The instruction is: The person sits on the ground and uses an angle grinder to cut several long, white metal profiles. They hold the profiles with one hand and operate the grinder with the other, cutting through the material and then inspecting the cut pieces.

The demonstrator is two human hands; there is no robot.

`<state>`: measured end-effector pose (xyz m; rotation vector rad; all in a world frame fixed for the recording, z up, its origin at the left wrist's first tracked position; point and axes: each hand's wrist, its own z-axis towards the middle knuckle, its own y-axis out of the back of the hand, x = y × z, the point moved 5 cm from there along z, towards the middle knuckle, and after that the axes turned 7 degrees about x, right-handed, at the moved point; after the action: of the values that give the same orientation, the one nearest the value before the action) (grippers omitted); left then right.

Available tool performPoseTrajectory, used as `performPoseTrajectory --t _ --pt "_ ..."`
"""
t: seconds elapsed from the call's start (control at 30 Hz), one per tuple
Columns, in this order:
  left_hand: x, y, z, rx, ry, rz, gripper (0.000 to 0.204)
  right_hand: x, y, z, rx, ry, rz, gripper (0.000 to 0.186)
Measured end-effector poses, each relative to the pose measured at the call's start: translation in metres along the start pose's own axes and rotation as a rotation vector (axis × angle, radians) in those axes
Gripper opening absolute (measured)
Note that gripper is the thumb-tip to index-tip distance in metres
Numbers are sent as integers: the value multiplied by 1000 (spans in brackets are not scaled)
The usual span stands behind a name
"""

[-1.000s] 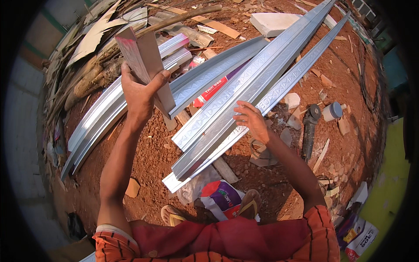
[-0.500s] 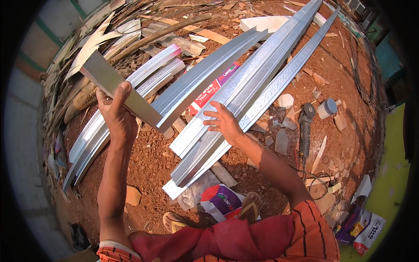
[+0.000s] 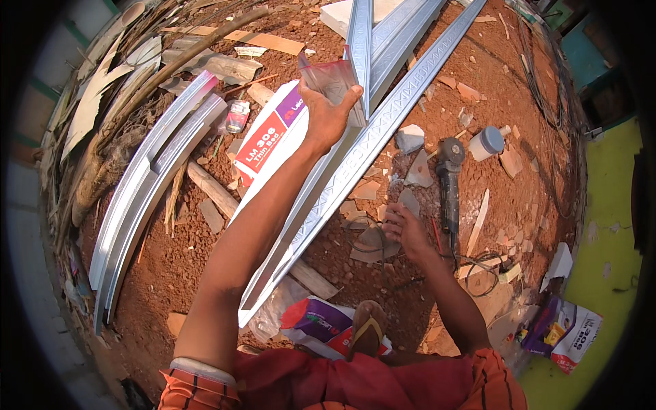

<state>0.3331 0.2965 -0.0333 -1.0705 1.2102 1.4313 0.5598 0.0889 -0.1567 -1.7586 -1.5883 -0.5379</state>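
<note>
My left hand (image 3: 328, 113) grips a metal channel piece (image 3: 321, 68) with a pink-edged end, above the long silver channels (image 3: 403, 102) that lie diagonally across the dirt. Beneath my left wrist is a white, red and purple sack (image 3: 263, 140). My right hand (image 3: 403, 225) is lower right, fingers apart and slightly bent over broken tile pieces, holding nothing that I can see. An angle grinder (image 3: 451, 178) with a cord lies just right of it, near a round grey-lidded container (image 3: 482, 147).
Shorter channels (image 3: 130, 212) lie at left beside branches (image 3: 102, 178) and scrap boards. A white slab (image 3: 335, 14) is at the top. More sacks (image 3: 560, 335) lie by my feet and at lower right. A yellow-green surface (image 3: 611, 225) borders the right side.
My left hand has swung right and up with the channel, uncovering more of the sack. My right hand has dropped down and right, off the channels toward the grinder.
</note>
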Motion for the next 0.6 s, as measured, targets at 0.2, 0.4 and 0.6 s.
performPoseTrajectory --t 0.2,0.4,0.6 --pt "-4 -2 57 225 80 102 84 19 56 0 -295 202 -375 43" --pt "60 131 -26 382 29 688 65 41 157 0 -985 341 -1251 74" --pt "115 407 -151 -130 207 1273 65 9 195 43 -708 108 -985 84"
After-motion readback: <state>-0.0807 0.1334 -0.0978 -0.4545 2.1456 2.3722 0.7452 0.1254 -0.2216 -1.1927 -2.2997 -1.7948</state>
